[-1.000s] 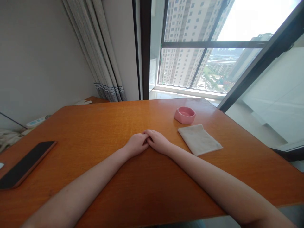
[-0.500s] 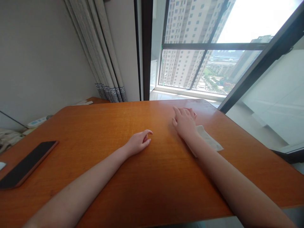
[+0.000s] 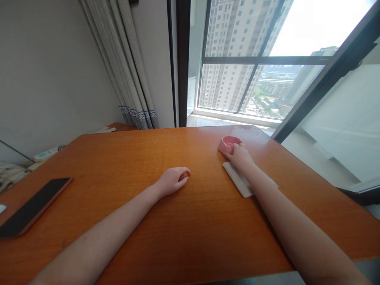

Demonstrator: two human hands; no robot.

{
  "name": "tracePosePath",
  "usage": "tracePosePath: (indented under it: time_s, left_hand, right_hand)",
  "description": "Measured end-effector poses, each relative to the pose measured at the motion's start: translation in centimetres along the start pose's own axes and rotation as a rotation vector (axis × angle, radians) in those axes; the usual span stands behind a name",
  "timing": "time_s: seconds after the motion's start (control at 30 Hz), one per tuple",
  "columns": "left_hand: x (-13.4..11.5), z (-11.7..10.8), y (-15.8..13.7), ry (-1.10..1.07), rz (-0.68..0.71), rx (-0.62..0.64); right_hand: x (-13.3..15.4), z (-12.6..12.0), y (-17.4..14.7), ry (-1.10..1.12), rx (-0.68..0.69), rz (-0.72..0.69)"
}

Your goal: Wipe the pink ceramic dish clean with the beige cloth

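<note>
A pink bowl with sloped outer sides sits on the far right part of the wooden table. My right hand is closed on its near rim, fingertips at the inner edge and thumb low on the outer side. Beneath my right wrist lies a folded pale grey cloth, partly covered by the forearm. My left hand rests at mid-table, fingers curled in toward the thumb, with nothing seen in it.
A long dark mat with a reddish edge lies on the table at left. A power strip is beyond the left edge. Behind the table are a grey curtain and a large window.
My right hand has drawn back from over the bowl to its near rim and closed on it, so the bowl shows. My left hand's fingers have curled further in.
</note>
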State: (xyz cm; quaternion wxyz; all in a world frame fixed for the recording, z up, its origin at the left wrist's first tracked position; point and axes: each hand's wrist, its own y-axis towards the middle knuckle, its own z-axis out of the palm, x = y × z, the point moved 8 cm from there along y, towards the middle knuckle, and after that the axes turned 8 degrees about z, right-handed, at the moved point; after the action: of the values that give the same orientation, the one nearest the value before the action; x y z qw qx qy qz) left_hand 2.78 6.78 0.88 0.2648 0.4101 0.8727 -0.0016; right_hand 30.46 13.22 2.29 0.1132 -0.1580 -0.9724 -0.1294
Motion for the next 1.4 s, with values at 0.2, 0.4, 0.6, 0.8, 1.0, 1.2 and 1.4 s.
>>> tracePosePath:
  time_s: [0.2,0.4,0.6,0.8,1.0,1.2,1.4]
  left_hand:
    - [-0.9,-0.6,0.0,0.047,0.103,-0.082]
    - [-2.7,-3.8,-0.8,0.3,0.237,-0.385]
    - [-2.9,-3.2,-0.7,0.41,0.283,-0.241]
    - [-0.1,-5.6,-1.0,0.478,0.049,-0.266]
    - [7.9,-12.6,-6.9,0.721,-0.422,-0.36]
    - [13.5,-15.1,-11.6,0.764,-0.647,-0.333]
    - [14.3,-14.3,-11.6,0.722,-0.648,-0.303]
  right_hand:
    - [1.9,-1.4,-0.8,0.083,-0.135,-0.119]
    - [11.5,-2.7,-7.5,0.267,-0.021,-0.583]
    - [15.4,-1.8,-12.7,0.386,0.129,-0.869]
    - [13.8,-1.2,-12.0,0.542,0.019,-0.785]
    - [14.2,1.1,-12.1,0.415,0.2,-0.8]
    - [15.0,2.0,-12.4,0.319,0.223,-0.854]
    - [15.0,1.9,-12.5,0.342,0.221,-0.867]
